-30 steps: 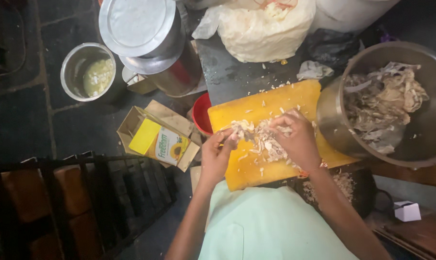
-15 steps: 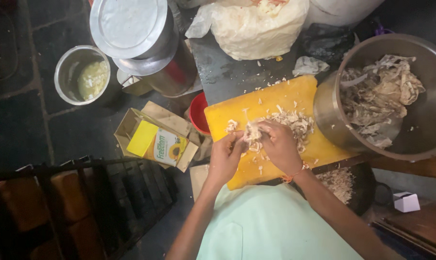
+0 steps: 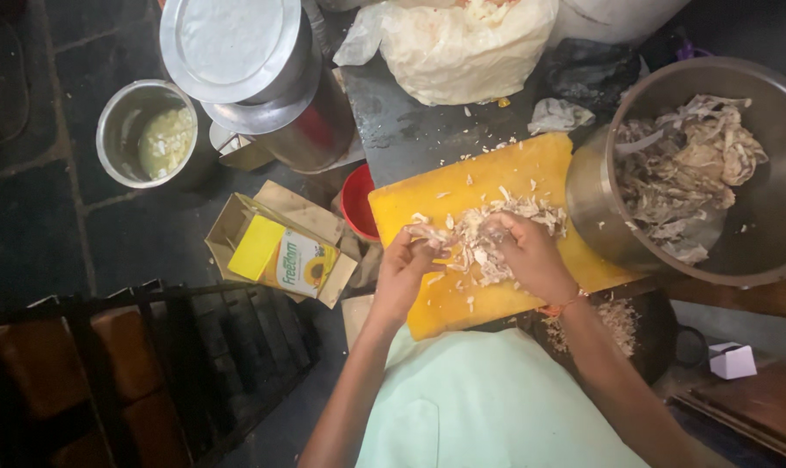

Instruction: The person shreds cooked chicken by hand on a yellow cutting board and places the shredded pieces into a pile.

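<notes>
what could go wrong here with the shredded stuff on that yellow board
1. The yellow cutting board sticks out past the dark counter on the near side, so pressing on it might tip it.
2. Loose shreds lie scattered under the left hand and right hand; some may fall over the edge toward the open carton below.
3. The big steel bowl butts against the board, so a push could shift it.

Bare forearms, pale green top, one wrist thread

The person's garment (image 3: 488, 407) is a pale mint-green top filling the lower middle of the frame, plain and unmarked; both forearms are bare, with no sleeves showing; the left hand (image 3: 401, 276) wears nothing visible; the right hand (image 3: 527, 256) has a thin orange-red thread bracelet (image 3: 559, 306) at the wrist.
</notes>
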